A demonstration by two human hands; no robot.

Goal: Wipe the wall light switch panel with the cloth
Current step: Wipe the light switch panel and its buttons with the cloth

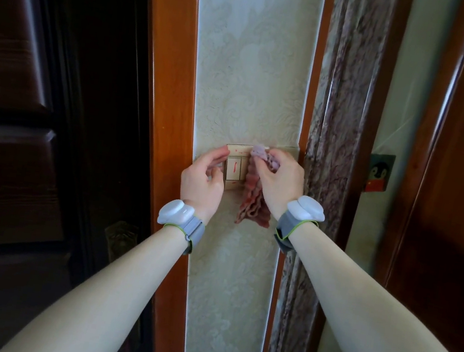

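Observation:
A beige switch panel (234, 170) with red smears sits on a narrow strip of patterned wallpaper. My right hand (279, 179) grips a pink ribbed cloth (252, 199) and presses its bunched top against the panel's upper right part; the rest of the cloth hangs down below the panel. My left hand (205, 178) rests at the panel's left edge, fingers curled, thumb touching the top left corner, holding nothing. The right half of the panel is hidden behind the cloth and my right hand.
Orange-brown wooden trim (169, 107) borders the wallpaper on the left, with a dark door (28, 87) beyond it. A marbled stone moulding (342, 102) runs on the right, then a small penguin sticker (378, 172) and a red-brown door (463, 178).

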